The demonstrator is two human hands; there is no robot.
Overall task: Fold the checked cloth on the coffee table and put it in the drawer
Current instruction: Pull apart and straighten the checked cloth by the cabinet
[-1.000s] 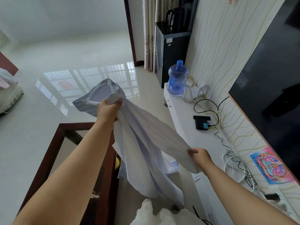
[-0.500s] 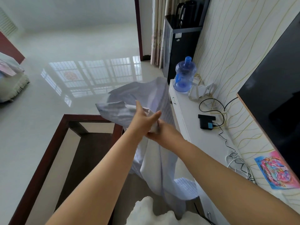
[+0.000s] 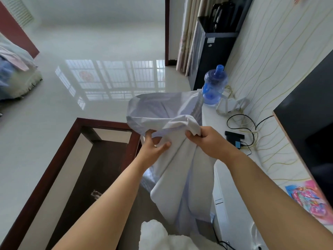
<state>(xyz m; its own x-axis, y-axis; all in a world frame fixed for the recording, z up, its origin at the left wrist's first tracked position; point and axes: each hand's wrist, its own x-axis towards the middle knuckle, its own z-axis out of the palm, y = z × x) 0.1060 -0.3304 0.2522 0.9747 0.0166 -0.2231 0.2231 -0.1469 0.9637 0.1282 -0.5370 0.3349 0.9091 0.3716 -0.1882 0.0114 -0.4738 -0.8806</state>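
Observation:
The checked cloth (image 3: 182, 170), pale blue-white, hangs in the air between the coffee table (image 3: 59, 156) and the white TV cabinet (image 3: 232, 177). My right hand (image 3: 210, 140) grips a bunched corner of its top edge. My left hand (image 3: 153, 147) holds the cloth just to the left, thumb on top and fingers spread under the fabric. The upper part billows away from me; the rest drapes down to knee height. The cabinet's drawer fronts (image 3: 219, 204) show to the right of the hanging cloth; the frame does not show whether they are open or closed.
A blue water jug (image 3: 213, 87), a black box with cables (image 3: 235, 138) and loose wires lie on the cabinet top. A black TV (image 3: 310, 130) hangs on the right wall. A dark water dispenser (image 3: 212, 51) stands beyond. White fluffy fabric (image 3: 162, 237) is at the bottom edge.
My hands came together from wide apart, then drew slightly apart again, each holding the cloth's top edge. The cloth now hangs doubled lower in front of me.

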